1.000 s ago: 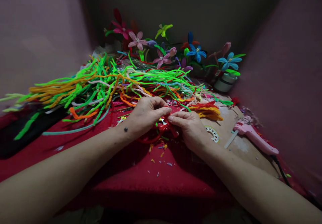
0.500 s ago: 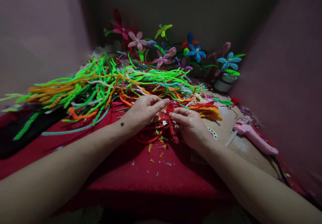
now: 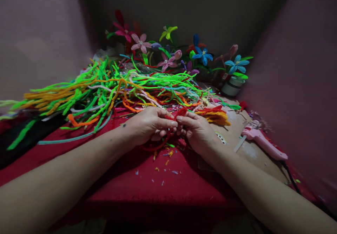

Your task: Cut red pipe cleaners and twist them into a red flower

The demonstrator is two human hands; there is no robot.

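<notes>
My left hand (image 3: 150, 125) and my right hand (image 3: 198, 132) meet over a red cloth (image 3: 163, 181), fingertips touching. Both pinch the same red pipe cleaner (image 3: 177, 116), which bends into a small arch between them and trails down in loops under my left hand. Just behind my hands lies a big heap of pipe cleaners (image 3: 113, 86), mostly green and orange. Small coloured clippings (image 3: 164, 164) lie scattered on the cloth in front of my hands.
Finished pipe-cleaner flowers (image 3: 168, 60) in pink, blue and green stand along the back wall. A pink glue gun (image 3: 262, 142) with its cord lies at the right. A small white jar (image 3: 231, 86) sits near the blue flower. Red and yellow pieces (image 3: 214, 116) lie beside my right hand.
My hands have come closer together and the red pipe cleaner's upright end is now bent over into an arch between my fingertips. The view has shifted slightly.
</notes>
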